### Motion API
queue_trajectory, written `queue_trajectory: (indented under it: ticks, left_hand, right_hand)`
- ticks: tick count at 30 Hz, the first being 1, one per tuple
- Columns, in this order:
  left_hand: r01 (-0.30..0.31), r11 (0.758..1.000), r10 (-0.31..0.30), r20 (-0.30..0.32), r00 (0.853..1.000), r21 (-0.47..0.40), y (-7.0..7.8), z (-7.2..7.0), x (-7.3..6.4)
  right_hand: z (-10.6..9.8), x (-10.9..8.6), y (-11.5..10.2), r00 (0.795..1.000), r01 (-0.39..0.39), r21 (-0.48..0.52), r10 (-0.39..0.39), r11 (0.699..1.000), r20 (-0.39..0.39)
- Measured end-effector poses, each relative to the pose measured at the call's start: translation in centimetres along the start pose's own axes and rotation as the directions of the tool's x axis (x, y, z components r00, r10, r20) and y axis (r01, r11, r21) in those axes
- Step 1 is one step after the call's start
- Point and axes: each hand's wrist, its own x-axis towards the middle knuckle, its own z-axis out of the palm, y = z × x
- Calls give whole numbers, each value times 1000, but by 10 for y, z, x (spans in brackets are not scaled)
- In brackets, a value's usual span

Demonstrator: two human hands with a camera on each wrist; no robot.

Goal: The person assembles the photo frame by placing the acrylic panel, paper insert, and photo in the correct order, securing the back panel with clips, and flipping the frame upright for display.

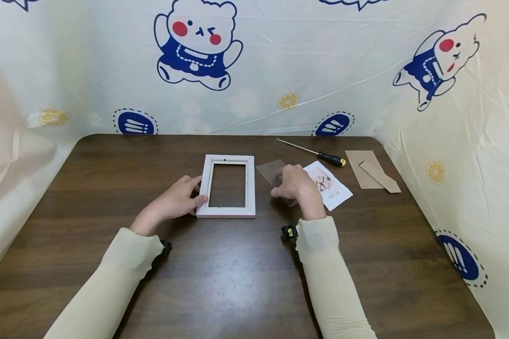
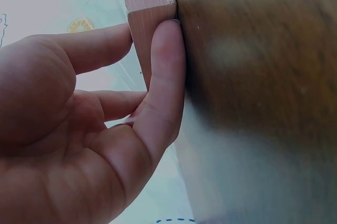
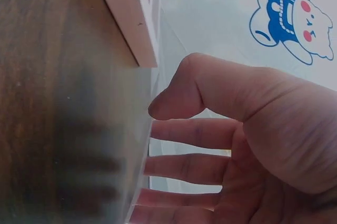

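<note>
While the left hand's [image 1: 178,195] grip holds the white frame [image 1: 250,186] by its left side, the right hand's [image 1: 296,184] grip is loose, fingers fairly straight over the clear sheet [image 1: 271,168] and partly hiding it. Frame lies on the bench [image 1: 220,301] between the hands, wood showing through its opening; the side hold probably steadies it and leaves that opening unobstructed. Beside the right hand: printed card [image 1: 335,193], picture up. Farther right: brown board [image 1: 360,165], narrow flap [image 1: 383,179] across it. Screwdriver [image 1: 332,159] behind the card, handle rightward, likely set back for working room.
</note>
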Motion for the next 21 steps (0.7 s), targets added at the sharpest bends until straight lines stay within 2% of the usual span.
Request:
queue_trajectory:
  ticks: [8,18,21]
  left_hand:
    - [-6,1000,6,2,1000,-4,0,0,0]
    - [-6,1000,6,4,1000,-3,0,0,0]
    - [-3,1000,3,3,1000,-2,0,0,0]
  right_hand:
    - [-6,-4,2,997,46,51,-42,998,-69]
    - [-15,-7,7,981,47,155,-17,987,-193]
    - [-17,-7,10,971,54,175,-10,983,-241]
